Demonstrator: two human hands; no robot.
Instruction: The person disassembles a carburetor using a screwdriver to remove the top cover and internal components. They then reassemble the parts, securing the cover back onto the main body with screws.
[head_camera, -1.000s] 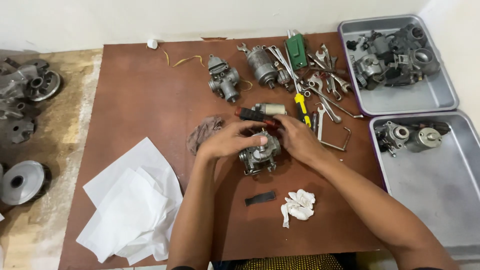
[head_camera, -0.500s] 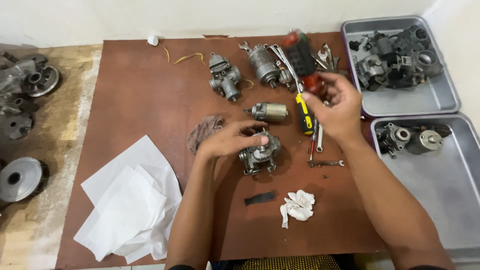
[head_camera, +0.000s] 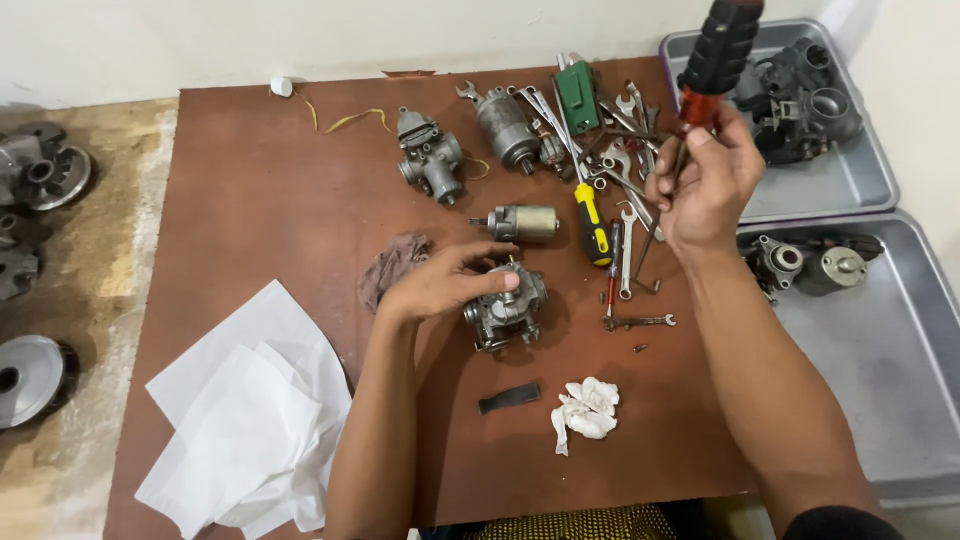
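Note:
My left hand (head_camera: 447, 284) rests on a small grey metal carburettor (head_camera: 508, 310) in the middle of the brown board (head_camera: 260, 210), fingers wrapped over its top. My right hand (head_camera: 703, 183) is raised above the pile of tools and grips a screwdriver with a black and red handle (head_camera: 718, 55), handle pointing up. A yellow-handled screwdriver (head_camera: 594, 222) lies on the board just left of that hand. A small cylindrical motor (head_camera: 525, 222) sits behind the carburettor.
Spanners and loose tools (head_camera: 620, 160) lie at the back right with a second carburettor (head_camera: 430, 158) and a green box (head_camera: 577, 95). Two grey metal trays (head_camera: 850, 180) (head_camera: 890, 350) with engine parts stand to the right. White paper sheets (head_camera: 240, 420), a white rag (head_camera: 588, 407), a brown rag (head_camera: 393, 265).
My right hand left the carburettor, reached to the tool pile, and lifted the black and red screwdriver higher. My left hand stayed on the carburettor.

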